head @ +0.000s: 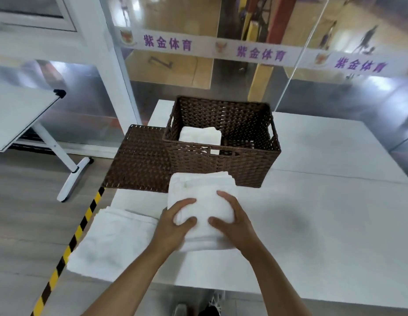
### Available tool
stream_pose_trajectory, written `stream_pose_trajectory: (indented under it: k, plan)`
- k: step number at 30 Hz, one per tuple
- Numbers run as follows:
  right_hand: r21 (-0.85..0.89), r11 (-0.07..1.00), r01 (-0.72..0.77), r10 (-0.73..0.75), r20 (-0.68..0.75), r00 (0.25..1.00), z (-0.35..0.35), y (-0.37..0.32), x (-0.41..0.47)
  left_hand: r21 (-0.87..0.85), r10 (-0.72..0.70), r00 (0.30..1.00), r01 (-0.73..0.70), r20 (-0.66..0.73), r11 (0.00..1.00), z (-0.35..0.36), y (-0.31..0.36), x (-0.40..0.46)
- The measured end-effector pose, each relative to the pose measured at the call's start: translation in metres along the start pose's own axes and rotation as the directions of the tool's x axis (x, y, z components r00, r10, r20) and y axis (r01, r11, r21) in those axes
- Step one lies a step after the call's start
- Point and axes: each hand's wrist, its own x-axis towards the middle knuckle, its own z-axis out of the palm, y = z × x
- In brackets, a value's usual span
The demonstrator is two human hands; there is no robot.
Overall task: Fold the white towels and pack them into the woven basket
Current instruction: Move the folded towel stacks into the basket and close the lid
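A folded white towel point(199, 195) lies on the white table just in front of the brown woven basket point(248, 160). My left hand point(173, 224) grips its near left edge, thumb on top and fingers curled round the side. My right hand point(232, 218) grips the near right edge the same way. Inside the basket, at its left side, sits another folded white towel point(199, 136). A third white towel point(114, 240) lies spread flat at the table's left front corner.
The basket's woven lid point(139, 159) lies flat to the left of the basket. The white table point(324, 213) stretches to the right. A yellow-black striped line point(68, 247) runs along the floor at left. A glass wall stands behind the table, a folding table at far left.
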Motion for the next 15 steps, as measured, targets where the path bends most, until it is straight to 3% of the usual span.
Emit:
stream_pose_trajectory:
  k: [9, 15]
  plan:
    - [0.017, 0.986, 0.164, -0.164, -0.018, 0.986, -0.019, -0.093, 0.031, -0.066, 0.267, 0.963, -0.269, -0.025, 0.961, -0.034, 0.087, 0.029]
    - [0.03, 0.972, 0.233, -0.233, -0.03, 0.972, -0.049, -0.139, 0.068, -0.086, 0.321, 0.946, -0.324, -0.05, 0.942, -0.033, 0.142, 0.072]
